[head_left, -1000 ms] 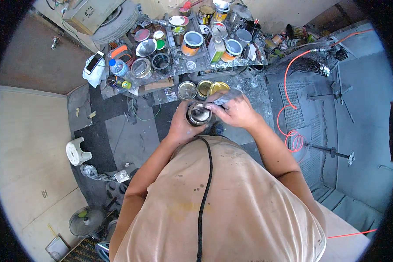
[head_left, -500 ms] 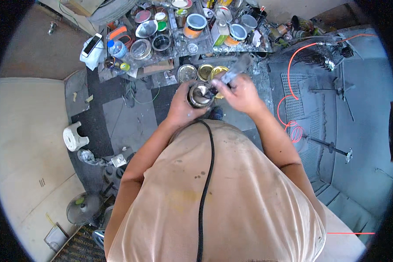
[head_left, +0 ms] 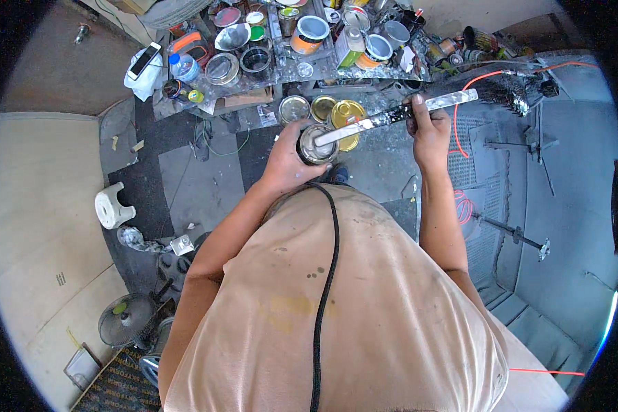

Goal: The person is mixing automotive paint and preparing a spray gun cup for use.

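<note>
My left hand (head_left: 286,163) is wrapped round a small round tin (head_left: 307,160), held in front of my belly with its mouth facing up. Greyish paint shows inside it. To the right, my right hand (head_left: 431,134) grips a long flat stirring stick (head_left: 374,122) smeared with white, silver and black. Its left end lies at the mouth of the tin; whether it touches the paint or the rim, I cannot tell. The other end sticks out past my right hand. Just beyond the tin are a gold lid (head_left: 349,113) and two more round lids or tins.
A cluttered bench (head_left: 281,77) across the far side bears paint tins, cups, a water bottle (head_left: 183,67) and a phone (head_left: 144,60) on a white cloth. An orange hose (head_left: 456,130) hangs at the right. At the left are a white stool (head_left: 114,206) and a fan (head_left: 125,321).
My right hand has moved right, away from the tin. The stick, earlier blurred and raised close by the tin, now stretches between the tin and that hand. My left hand still holds the tin.
</note>
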`<state>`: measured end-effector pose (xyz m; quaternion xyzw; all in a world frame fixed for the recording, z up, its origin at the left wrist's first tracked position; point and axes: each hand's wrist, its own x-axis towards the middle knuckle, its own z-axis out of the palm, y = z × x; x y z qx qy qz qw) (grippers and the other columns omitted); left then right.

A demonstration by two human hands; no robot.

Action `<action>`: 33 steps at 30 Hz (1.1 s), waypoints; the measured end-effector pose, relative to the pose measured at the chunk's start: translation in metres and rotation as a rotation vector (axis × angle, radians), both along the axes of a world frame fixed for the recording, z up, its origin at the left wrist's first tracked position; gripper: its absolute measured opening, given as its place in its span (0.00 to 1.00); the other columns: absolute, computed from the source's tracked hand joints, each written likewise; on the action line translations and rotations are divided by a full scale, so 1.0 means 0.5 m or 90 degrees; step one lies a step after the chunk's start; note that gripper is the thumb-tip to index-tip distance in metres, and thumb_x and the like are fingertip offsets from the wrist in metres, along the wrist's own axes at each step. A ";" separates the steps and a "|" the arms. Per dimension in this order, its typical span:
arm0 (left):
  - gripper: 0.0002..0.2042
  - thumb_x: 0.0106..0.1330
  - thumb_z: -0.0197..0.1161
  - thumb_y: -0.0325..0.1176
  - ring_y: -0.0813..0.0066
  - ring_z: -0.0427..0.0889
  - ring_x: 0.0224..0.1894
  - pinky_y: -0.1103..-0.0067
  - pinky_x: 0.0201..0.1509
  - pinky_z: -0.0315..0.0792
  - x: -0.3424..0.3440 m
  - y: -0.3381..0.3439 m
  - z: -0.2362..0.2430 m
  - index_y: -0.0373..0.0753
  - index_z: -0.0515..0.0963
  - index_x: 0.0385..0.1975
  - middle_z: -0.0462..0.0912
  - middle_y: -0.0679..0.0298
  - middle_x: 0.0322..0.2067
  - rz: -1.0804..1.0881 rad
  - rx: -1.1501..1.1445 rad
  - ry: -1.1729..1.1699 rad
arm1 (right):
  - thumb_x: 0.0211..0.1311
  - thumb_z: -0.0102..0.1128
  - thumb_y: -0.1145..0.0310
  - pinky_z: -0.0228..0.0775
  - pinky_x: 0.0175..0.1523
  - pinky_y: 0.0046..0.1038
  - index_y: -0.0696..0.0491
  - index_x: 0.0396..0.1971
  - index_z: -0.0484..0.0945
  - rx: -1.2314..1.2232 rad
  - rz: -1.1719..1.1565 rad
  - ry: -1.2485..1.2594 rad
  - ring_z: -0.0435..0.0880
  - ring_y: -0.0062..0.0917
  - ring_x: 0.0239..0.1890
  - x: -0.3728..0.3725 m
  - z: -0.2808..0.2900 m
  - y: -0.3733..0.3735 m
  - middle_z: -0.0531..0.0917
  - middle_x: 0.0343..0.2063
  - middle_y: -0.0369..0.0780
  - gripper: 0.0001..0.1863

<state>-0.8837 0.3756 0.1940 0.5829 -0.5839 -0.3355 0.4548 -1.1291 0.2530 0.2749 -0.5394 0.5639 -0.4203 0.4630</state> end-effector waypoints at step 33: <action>0.37 0.37 0.77 0.27 0.60 0.81 0.44 0.72 0.50 0.74 -0.279 -0.091 -0.013 0.36 0.71 0.54 0.80 0.56 0.44 0.045 0.002 0.131 | 0.55 0.68 0.70 0.73 0.36 0.28 0.54 0.31 0.85 -0.470 0.509 0.259 0.82 0.30 0.26 -0.111 0.056 -0.070 0.87 0.30 0.37 0.05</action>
